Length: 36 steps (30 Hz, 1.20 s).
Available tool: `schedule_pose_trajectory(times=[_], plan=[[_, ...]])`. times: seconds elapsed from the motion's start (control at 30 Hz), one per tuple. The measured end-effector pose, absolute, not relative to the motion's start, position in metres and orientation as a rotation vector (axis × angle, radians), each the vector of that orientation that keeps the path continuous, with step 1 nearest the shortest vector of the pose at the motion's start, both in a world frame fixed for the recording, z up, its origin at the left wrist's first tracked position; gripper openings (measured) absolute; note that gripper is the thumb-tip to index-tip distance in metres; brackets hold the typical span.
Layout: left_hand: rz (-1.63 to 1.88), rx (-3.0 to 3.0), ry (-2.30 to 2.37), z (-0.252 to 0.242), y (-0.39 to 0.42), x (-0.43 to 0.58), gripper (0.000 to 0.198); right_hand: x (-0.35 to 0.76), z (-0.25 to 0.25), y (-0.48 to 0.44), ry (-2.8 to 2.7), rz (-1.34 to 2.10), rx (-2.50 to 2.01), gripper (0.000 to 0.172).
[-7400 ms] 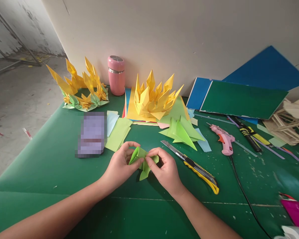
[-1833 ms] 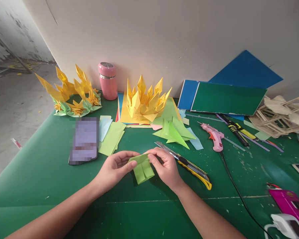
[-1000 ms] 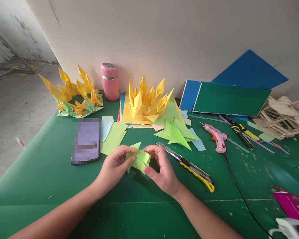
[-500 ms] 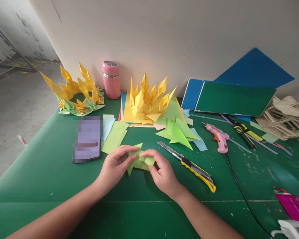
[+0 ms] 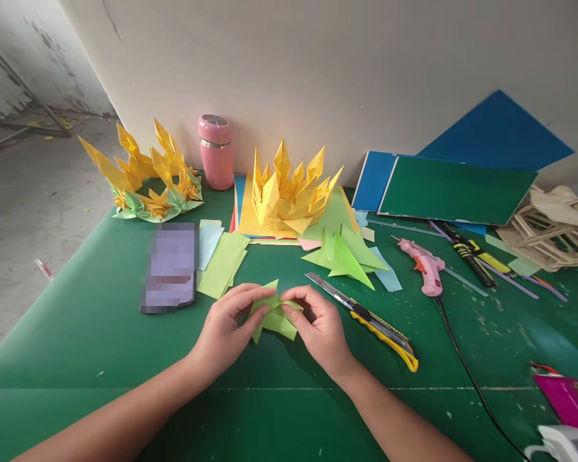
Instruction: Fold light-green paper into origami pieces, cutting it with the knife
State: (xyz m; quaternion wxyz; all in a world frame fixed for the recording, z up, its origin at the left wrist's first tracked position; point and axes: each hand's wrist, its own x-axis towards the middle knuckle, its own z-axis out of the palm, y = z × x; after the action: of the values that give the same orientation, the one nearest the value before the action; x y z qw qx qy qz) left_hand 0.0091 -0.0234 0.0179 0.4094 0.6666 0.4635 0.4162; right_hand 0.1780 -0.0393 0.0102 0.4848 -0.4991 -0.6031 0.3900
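Note:
Between my hands is a partly folded piece of light green paper (image 5: 279, 324), with pointed corners at the left and a flap hanging at the front. My left hand (image 5: 234, 317) pinches its left side between thumb and fingers. On the right side, my right hand (image 5: 320, 324) grips a fold with thumb and forefinger. Just beyond my left hand lie loose green paper sheets (image 5: 221, 263). Past my right hand are folded green paper points (image 5: 344, 256) and a yellow utility knife (image 5: 366, 324) with its blade out.
A yellow folded-paper crown (image 5: 291, 199) stands on coloured sheets; another crown (image 5: 157, 186) is at left near a pink flask (image 5: 216, 154). A phone (image 5: 168, 269) lies left. At right are a pink glue gun (image 5: 428, 266) with its cord, leaning boards (image 5: 457, 186) and a wooden stick model (image 5: 549, 224).
My fingers have shifted on the green paper. My right thumb now presses higher on the fold, and the front flap hangs lower and more open. The camera view has moved slightly.

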Motion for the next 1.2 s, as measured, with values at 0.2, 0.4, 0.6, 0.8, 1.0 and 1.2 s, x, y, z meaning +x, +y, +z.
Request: schedule_pose_trajectory(times=[0.2,0.4,0.6,0.8,1.0,1.2], plan=[[1.072,1.759,1.171,0.016,-0.026,0.011,0.022,0.174,0.012,-0.039,-1.303,1.072,-1.211,0.012],[1.094,1.774,1.176,0.020,-0.027,0.012,0.020,0.169,0.011,-0.041,-1.230,1.088,-1.228,0.017],[1.116,1.766,1.177,0.025,-0.029,0.016,0.021,0.166,0.010,-0.043,-1.187,1.084,-1.233,0.022],[1.137,1.731,1.189,0.025,-0.030,0.018,0.021,0.164,0.012,-0.044,-1.183,1.074,-1.227,0.021],[1.159,1.625,1.158,0.025,-0.031,0.019,0.018,0.163,0.013,-0.045,-1.200,1.064,-1.212,0.016],[1.184,1.616,1.133,0.024,-0.032,0.021,0.015,0.161,0.012,-0.046,-1.251,1.025,-1.203,0.007]])
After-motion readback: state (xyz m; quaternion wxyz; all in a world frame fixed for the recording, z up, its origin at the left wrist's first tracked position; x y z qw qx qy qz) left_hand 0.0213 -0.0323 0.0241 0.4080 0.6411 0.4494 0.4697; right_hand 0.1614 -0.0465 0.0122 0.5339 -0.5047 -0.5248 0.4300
